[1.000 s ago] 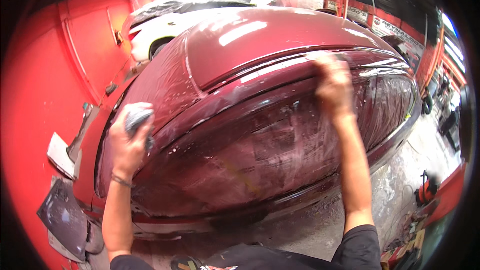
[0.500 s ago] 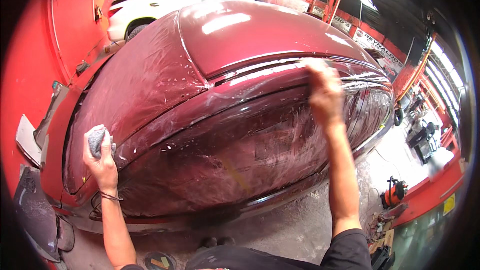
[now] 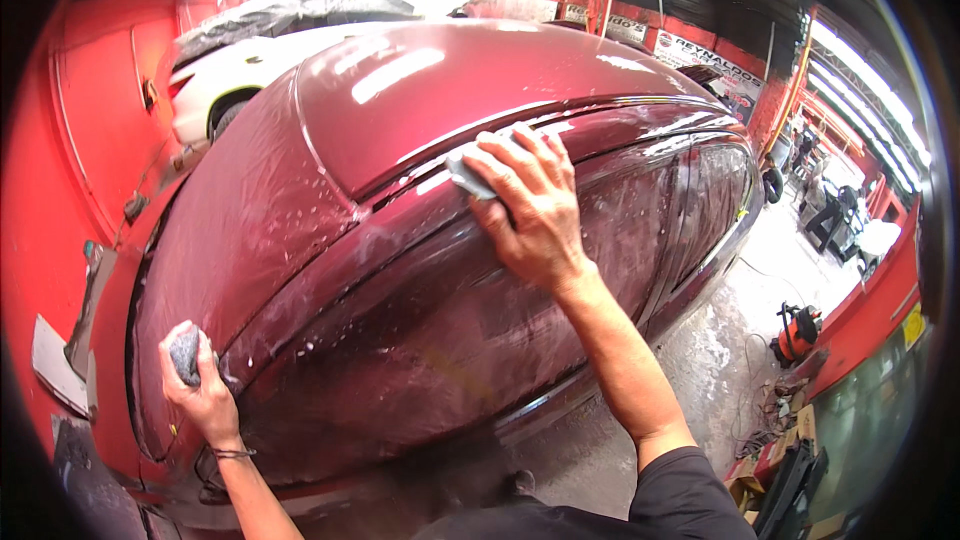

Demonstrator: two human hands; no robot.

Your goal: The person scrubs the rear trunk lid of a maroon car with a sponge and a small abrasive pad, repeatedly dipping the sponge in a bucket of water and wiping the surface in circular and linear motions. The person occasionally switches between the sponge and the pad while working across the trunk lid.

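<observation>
1. At far left, the person's left hand (image 3: 203, 390) pinches a rounded, mottled-grey pad (image 3: 185, 355) between thumb and bent fingers, near the car's lower corner; whether it touches the car I cannot tell.
2. Beside it, wrinkled, red-tinted plastic film (image 3: 240, 205) covers the sloping window – likely thin and easily torn, so better not gripped or dragged.
3. At centre, the person's right hand (image 3: 538, 210) curls over a flat, blue-grey pad (image 3: 468, 176), fingers slightly spread on top, thumb below; the pad lies at the edge of the roof.
4. Both pads look light and soft – best held by the back, leaving the face flat.
5. Under them, the glossy, dark-red car (image 3: 490, 65) should feel stiff, smooth and perhaps slippery.
6. At right, an orange-and-black machine (image 3: 798, 332) stands on the floor, well apart.
</observation>
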